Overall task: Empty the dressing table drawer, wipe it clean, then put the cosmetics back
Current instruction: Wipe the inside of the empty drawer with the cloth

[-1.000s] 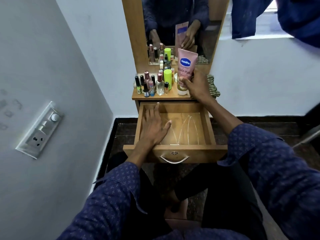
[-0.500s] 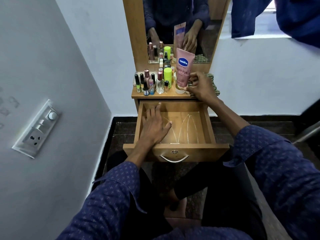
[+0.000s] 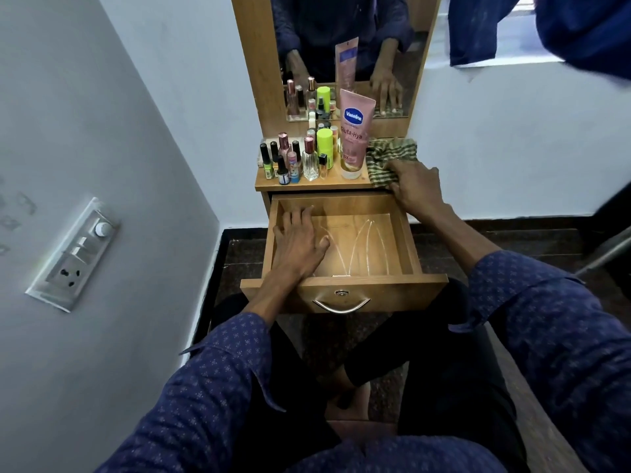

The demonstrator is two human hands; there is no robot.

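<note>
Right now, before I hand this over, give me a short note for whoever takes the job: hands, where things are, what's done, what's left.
Left hand: open, flat on the floor of the drawer, left side.
Right hand: on the striped cloth at the right end of the tabletop, fingers closing on it.
Cosmetics: pink lotion tube upright on its cap at centre; small bottles clustered to its left.
Done: drawer pulled out and emptied.
Left: bring the cloth down, wipe the drawer, put the cosmetics back.

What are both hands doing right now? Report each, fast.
Left hand: open, flat inside the wooden drawer.
Right hand: gripping the green checked cloth.
</note>
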